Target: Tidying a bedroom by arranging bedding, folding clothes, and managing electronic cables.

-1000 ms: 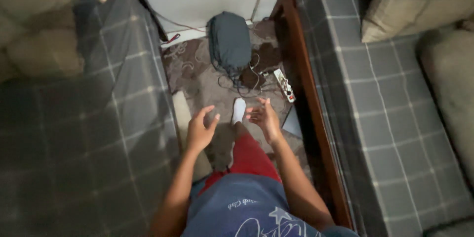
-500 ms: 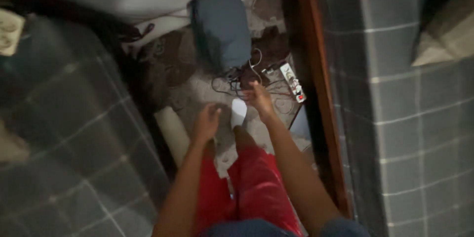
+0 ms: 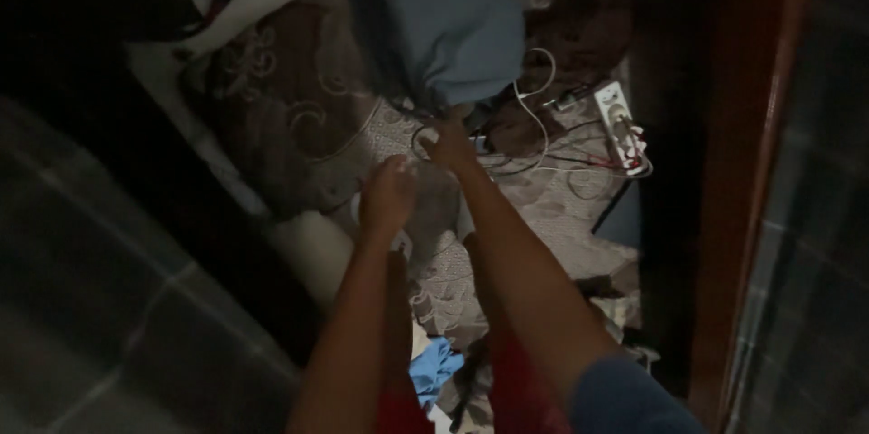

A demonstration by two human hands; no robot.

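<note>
Cables [image 3: 534, 140] lie tangled on the rug [image 3: 299, 117] right at the fingertips of the right hand [image 3: 450, 146], which reaches out to the near end of a dark blue bag [image 3: 434, 13]. The bag's long axis runs away from that hand, toward the top of the view, where its far end is cut off by the frame edge; its near end narrows just beyond the fingers. The fabric looks soft and smooth, rounded like a stuffed roll. Whether the right hand pinches a cable, touches the bag or is only close to both cannot be told: the scene is dim and the fingers blur into the wires.

The left hand [image 3: 389, 194] sits a little nearer the body, just beside the right forearm, fingers curled loosely inward; nothing can be made out in it, and whether it grasps anything is unclear.

A white power strip [image 3: 620, 126] lies to the right of the right hand, well apart from it, its length running away and slightly leftward, with thin pale and dark wires looping between it and the bag's end. The rug under both hands is brown and beige with a curled ornamental pattern.

Below the wrists, red trousers [image 3: 507, 389] and a scrap of bright blue cloth [image 3: 434, 369] show between the arms. A reddish wooden rail [image 3: 751, 171] runs along the right side, and a checked grey cover [image 3: 109, 307] fills the dark left.
</note>
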